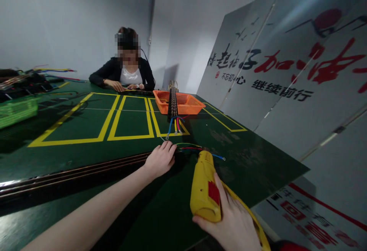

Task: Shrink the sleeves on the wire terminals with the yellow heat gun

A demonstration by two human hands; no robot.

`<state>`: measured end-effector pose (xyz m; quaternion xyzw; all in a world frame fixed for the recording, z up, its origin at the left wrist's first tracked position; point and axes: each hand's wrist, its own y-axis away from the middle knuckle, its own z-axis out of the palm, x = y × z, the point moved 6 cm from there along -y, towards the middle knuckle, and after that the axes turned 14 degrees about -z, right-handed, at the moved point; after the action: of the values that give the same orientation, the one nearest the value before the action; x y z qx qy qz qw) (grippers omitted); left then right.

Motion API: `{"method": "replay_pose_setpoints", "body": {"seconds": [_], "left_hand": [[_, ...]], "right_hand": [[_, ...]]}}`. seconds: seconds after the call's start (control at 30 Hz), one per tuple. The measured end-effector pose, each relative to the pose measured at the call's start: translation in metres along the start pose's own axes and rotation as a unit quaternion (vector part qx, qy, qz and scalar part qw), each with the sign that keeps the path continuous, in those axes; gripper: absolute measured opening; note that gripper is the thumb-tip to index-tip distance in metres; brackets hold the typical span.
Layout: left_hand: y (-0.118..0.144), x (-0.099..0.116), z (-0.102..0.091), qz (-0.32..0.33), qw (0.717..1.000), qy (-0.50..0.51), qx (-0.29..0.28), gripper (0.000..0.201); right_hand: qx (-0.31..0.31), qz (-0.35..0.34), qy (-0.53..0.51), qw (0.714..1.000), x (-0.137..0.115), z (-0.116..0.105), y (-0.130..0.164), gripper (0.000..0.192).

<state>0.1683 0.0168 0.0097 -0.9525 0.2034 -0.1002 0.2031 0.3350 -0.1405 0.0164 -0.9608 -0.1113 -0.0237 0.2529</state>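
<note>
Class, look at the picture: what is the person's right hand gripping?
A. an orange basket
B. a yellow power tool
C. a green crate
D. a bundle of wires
B: the right hand is wrapped round the yellow power tool, its nose aimed at the coloured wires by the left hand.

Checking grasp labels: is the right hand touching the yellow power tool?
Touching. The head view shows the right hand wrapped around the rear of the yellow power tool, thumb against its side.
</note>
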Motion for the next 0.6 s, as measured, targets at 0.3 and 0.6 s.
{"method": "replay_pose_setpoints", "body": {"seconds": [0.3, 0.6], "left_hand": [[-0.004, -0.005, -0.004, -0.062, 0.994, 0.08, -0.028, 0.034], [-0.01, -0.012, 0.002, -0.108, 0.989, 0.077, -0.066, 0.036]], "right_hand": [[0.023, -0.107, -0.006, 0.994, -0.011, -0.001, 0.001, 0.138], [0.055, -0.238, 0.049, 0.968, -0.035, -0.013, -0.001, 0.138]]}}
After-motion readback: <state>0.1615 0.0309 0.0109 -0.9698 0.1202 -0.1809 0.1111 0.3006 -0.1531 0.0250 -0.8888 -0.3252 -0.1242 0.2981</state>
